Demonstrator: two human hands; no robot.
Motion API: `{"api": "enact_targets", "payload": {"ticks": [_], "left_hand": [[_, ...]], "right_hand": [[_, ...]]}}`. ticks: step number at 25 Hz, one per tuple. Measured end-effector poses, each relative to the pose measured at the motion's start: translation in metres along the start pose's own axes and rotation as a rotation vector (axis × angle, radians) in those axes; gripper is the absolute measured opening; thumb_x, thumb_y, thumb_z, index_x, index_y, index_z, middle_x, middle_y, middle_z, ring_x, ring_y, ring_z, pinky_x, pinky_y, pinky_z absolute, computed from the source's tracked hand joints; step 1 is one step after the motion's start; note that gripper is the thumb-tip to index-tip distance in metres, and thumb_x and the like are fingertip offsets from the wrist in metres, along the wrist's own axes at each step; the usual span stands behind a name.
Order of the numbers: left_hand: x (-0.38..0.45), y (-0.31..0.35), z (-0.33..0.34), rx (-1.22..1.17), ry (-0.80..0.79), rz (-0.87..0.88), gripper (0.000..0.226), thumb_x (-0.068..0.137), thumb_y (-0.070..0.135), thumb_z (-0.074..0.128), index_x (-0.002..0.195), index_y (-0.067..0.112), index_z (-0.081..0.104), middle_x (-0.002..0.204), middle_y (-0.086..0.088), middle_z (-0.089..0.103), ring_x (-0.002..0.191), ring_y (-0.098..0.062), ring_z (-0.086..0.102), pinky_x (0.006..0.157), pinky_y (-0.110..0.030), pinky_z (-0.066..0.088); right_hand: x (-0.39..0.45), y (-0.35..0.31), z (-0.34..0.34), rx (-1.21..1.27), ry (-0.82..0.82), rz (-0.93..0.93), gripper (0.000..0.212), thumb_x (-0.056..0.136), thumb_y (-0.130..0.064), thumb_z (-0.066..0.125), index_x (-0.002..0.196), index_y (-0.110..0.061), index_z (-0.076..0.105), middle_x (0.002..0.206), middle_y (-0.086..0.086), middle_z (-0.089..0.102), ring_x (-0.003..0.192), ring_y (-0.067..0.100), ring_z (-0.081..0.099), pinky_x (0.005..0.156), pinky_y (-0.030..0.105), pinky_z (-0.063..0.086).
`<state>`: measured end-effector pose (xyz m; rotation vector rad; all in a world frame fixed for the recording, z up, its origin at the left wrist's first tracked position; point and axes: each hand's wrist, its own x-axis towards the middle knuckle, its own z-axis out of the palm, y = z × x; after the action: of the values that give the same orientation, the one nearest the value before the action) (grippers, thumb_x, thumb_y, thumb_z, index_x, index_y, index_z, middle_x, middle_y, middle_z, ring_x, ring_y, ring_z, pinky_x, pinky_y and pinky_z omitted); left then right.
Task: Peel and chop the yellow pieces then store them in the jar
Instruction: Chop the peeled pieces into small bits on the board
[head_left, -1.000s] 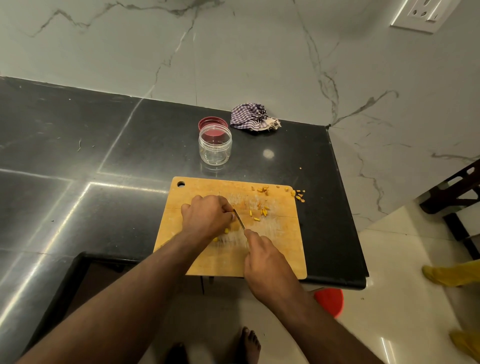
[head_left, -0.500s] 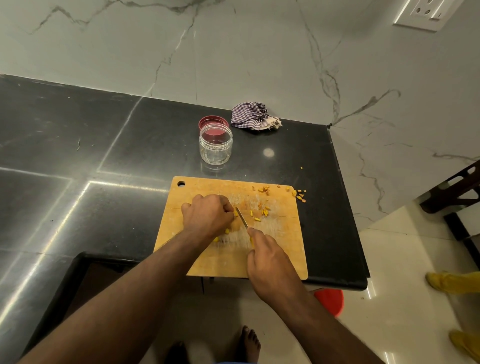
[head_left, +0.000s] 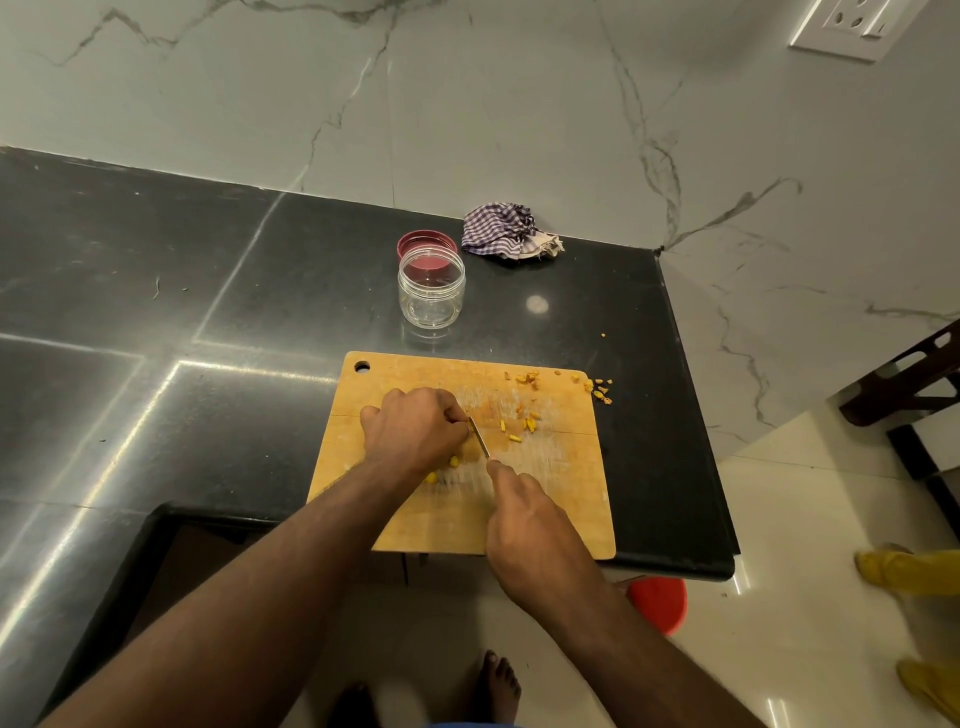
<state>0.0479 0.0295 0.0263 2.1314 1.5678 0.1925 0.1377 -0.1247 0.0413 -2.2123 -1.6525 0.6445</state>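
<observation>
Two hands work over the wooden cutting board: the left hand curls down over a yellow piece hidden beneath it, and the right hand grips the knife. Chopped yellow pieces lie at the blade's three o'clock. The open jar stands at the board's twelve o'clock, its red lid just behind.

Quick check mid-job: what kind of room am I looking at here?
Most likely a home kitchen: a dark stone counter against a marble wall, a wooden chopping board with chopped yellow pieces, and a wall socket.
</observation>
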Motion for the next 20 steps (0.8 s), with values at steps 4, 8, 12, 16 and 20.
{"api": "enact_targets", "payload": {"ticks": [4,8,12,16,20], "left_hand": [[-0.002,0.0,0.001,-0.001,0.007,0.002,0.01,0.087,0.042,0.062,0.089,0.037,0.07,0.095,0.018,0.065,0.106,-0.015,0.048,0.081,-0.04,0.028],[-0.002,-0.001,0.001,-0.019,-0.005,-0.002,0.012,0.088,0.043,0.062,0.094,0.038,0.072,0.101,0.017,0.066,0.109,-0.016,0.048,0.084,-0.041,0.029],[-0.004,-0.001,0.001,-0.03,0.018,-0.008,0.014,0.088,0.043,0.063,0.095,0.037,0.074,0.101,0.017,0.068,0.108,-0.015,0.049,0.085,-0.042,0.032],[-0.003,0.001,0.001,-0.02,0.019,-0.013,0.015,0.088,0.043,0.064,0.096,0.036,0.075,0.1,0.016,0.068,0.108,-0.016,0.048,0.083,-0.041,0.03],[-0.003,0.0,0.001,-0.013,0.025,-0.016,0.015,0.088,0.045,0.064,0.094,0.037,0.075,0.098,0.018,0.067,0.108,-0.015,0.048,0.082,-0.04,0.028]], "right_hand": [[-0.022,0.009,0.003,0.024,0.017,-0.012,0.051,0.101,-0.018,0.034,0.151,-0.023,0.027,0.137,0.0,0.047,0.113,0.015,0.054,0.095,0.028,0.047],[-0.015,0.006,-0.003,0.076,0.087,-0.009,0.048,0.102,-0.019,0.036,0.15,-0.023,0.03,0.141,-0.003,0.045,0.122,0.011,0.049,0.1,0.024,0.042],[-0.003,-0.001,-0.004,0.054,0.046,0.005,0.05,0.102,-0.019,0.036,0.151,-0.024,0.028,0.144,-0.001,0.044,0.124,0.014,0.049,0.101,0.028,0.043],[0.002,-0.001,-0.005,0.041,0.014,-0.005,0.049,0.102,-0.019,0.035,0.15,-0.025,0.028,0.137,0.001,0.048,0.117,0.017,0.052,0.097,0.032,0.046],[0.003,0.002,-0.006,0.019,0.0,-0.012,0.049,0.102,-0.019,0.034,0.15,-0.025,0.028,0.133,0.002,0.05,0.113,0.017,0.053,0.094,0.032,0.046]]}}
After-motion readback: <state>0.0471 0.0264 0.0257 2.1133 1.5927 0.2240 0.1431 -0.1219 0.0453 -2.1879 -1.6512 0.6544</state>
